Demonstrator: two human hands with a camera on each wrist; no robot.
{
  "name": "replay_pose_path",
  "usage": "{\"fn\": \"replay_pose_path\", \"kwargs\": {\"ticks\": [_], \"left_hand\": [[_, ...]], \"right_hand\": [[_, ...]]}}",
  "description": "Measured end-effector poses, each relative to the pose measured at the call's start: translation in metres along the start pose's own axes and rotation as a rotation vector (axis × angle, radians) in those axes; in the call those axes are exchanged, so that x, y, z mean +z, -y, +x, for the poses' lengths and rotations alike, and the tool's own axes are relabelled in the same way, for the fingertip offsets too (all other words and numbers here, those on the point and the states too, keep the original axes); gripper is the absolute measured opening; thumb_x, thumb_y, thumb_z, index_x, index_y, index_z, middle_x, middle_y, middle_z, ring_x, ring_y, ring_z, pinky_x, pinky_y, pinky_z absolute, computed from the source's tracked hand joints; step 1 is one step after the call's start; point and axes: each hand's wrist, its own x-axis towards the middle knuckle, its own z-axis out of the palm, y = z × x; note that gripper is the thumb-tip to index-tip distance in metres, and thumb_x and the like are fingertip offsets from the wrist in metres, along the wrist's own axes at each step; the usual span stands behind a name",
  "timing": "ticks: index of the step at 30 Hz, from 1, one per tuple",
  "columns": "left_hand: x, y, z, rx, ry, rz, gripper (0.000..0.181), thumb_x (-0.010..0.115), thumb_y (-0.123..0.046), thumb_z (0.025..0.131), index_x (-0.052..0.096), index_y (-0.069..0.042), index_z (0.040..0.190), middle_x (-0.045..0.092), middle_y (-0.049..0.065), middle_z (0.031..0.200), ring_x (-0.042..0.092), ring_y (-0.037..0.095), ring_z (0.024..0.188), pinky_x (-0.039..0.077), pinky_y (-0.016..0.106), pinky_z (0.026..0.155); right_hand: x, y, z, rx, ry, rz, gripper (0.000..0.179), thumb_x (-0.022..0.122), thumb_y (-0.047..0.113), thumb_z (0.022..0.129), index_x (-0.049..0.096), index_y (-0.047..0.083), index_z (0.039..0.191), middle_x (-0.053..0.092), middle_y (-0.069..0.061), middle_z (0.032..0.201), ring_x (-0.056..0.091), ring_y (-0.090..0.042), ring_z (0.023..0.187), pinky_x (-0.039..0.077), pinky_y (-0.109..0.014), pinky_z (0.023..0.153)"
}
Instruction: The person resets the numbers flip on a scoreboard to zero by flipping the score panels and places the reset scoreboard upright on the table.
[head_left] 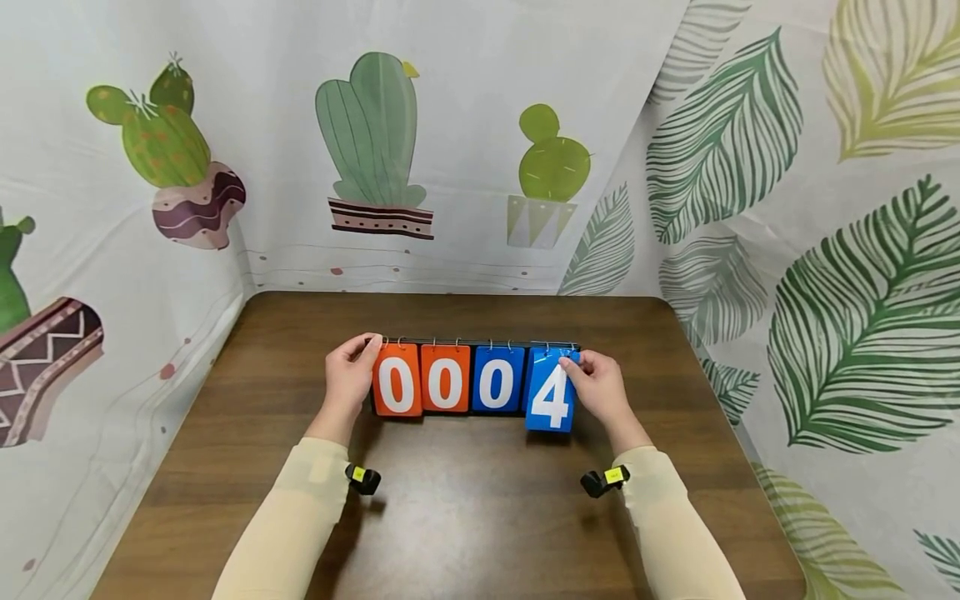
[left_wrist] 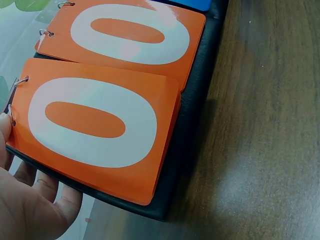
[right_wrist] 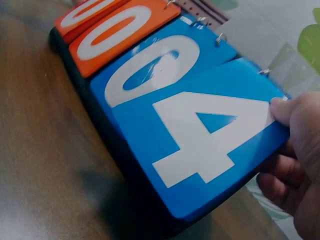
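Note:
A tabletop flip scoreboard (head_left: 472, 413) with a black backing shows two orange cards reading 0 and 0, then blue cards reading 0 and 4. My left hand (head_left: 347, 379) grips its left end, thumb at the top corner by the rings and fingers behind the backing, as the left wrist view shows. At the other end my right hand (head_left: 602, 390) pinches the right edge, its thumb on the blue 4 card (right_wrist: 240, 150). That card hangs lower than its neighbours, past the bottom of the backing. Metal rings (right_wrist: 221, 39) join the cards to the top edge.
The scoreboard is over a brown wooden table (head_left: 465, 517), toward its far side. Behind and beside the table hang white cloths (head_left: 472, 125) printed with cacti and leaves. A black wrist camera (head_left: 363, 479) sits on the left wrist, another camera (head_left: 603, 481) on the right.

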Motion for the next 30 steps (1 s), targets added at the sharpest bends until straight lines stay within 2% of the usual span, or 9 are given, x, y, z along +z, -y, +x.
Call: {"fn": "replay_pose_path", "kwargs": {"ticks": [4,6,9,12,14,17,21,26,30], "left_hand": [[0.001,0.001,0.0,-0.004,0.007,0.003,0.045,0.071,-0.047,0.095,0.073,-0.014,0.126,0.067,0.009,0.124,0.06,0.017,0.106,0.051,0.017,0.083],[0.001,0.002,0.0,-0.009,0.009,-0.002,0.045,0.071,-0.047,0.095,0.073,-0.014,0.126,0.067,0.007,0.123,0.059,0.016,0.105,0.051,0.017,0.083],[-0.001,0.002,0.0,-0.01,0.007,-0.013,0.044,0.071,-0.046,0.096,0.073,-0.013,0.125,0.066,0.006,0.121,0.059,0.015,0.105,0.051,0.018,0.083],[-0.001,0.001,0.001,-0.005,0.001,-0.017,0.045,0.071,-0.047,0.095,0.073,-0.013,0.125,0.066,0.006,0.12,0.059,0.015,0.104,0.051,0.017,0.082],[0.0,0.001,0.001,-0.006,0.0,-0.015,0.046,0.071,-0.047,0.095,0.073,-0.013,0.125,0.066,0.006,0.12,0.059,0.015,0.104,0.051,0.017,0.082],[0.001,0.001,0.002,-0.014,0.005,-0.014,0.046,0.071,-0.047,0.095,0.073,-0.013,0.125,0.066,0.007,0.121,0.058,0.016,0.105,0.051,0.017,0.083],[0.001,0.001,0.001,-0.024,0.01,-0.014,0.045,0.071,-0.047,0.095,0.073,-0.013,0.125,0.066,0.008,0.123,0.058,0.017,0.107,0.051,0.019,0.084],[0.0,0.001,0.001,-0.026,0.005,-0.008,0.045,0.071,-0.048,0.095,0.073,-0.015,0.125,0.066,0.007,0.124,0.058,0.017,0.107,0.051,0.02,0.085],[0.0,0.002,0.003,-0.008,0.002,-0.015,0.046,0.072,-0.048,0.094,0.073,-0.013,0.124,0.067,0.007,0.121,0.059,0.017,0.105,0.051,0.02,0.083]], "right_hand": [[0.0,-0.003,-0.001,0.036,0.001,0.033,0.043,0.07,0.043,0.097,0.057,0.009,0.073,0.053,-0.007,0.066,0.053,-0.027,0.067,0.043,-0.03,0.055],[-0.001,0.0,0.0,0.109,0.013,0.088,0.044,0.072,0.041,0.096,0.056,0.008,0.072,0.051,-0.005,0.064,0.052,-0.025,0.065,0.042,-0.029,0.053],[-0.001,0.009,0.001,0.272,0.039,0.199,0.042,0.074,0.043,0.094,0.062,0.006,0.077,0.056,0.0,0.064,0.055,-0.02,0.063,0.044,-0.026,0.055],[0.0,0.02,0.002,0.433,0.094,0.346,0.043,0.074,0.046,0.093,0.069,0.003,0.101,0.069,0.002,0.076,0.067,-0.014,0.071,0.056,-0.025,0.065],[0.001,0.026,0.003,0.517,0.126,0.434,0.048,0.074,0.044,0.094,0.066,0.002,0.117,0.074,0.001,0.085,0.073,-0.015,0.075,0.061,-0.028,0.07],[0.002,0.029,0.004,0.563,0.15,0.495,0.049,0.073,0.036,0.097,0.062,0.0,0.126,0.076,0.0,0.086,0.076,-0.017,0.074,0.063,-0.031,0.071],[0.003,0.027,0.005,0.496,0.127,0.403,0.039,0.072,0.032,0.097,0.067,-0.001,0.117,0.075,-0.002,0.08,0.074,-0.018,0.068,0.061,-0.03,0.065],[0.009,0.021,0.004,0.316,0.061,0.173,0.033,0.073,0.036,0.096,0.076,0.003,0.098,0.076,-0.008,0.082,0.071,-0.019,0.067,0.058,-0.029,0.063],[0.015,0.014,0.0,0.169,-0.007,0.024,0.038,0.073,0.042,0.096,0.074,0.006,0.084,0.076,-0.01,0.082,0.068,-0.02,0.069,0.055,-0.028,0.061]]}}
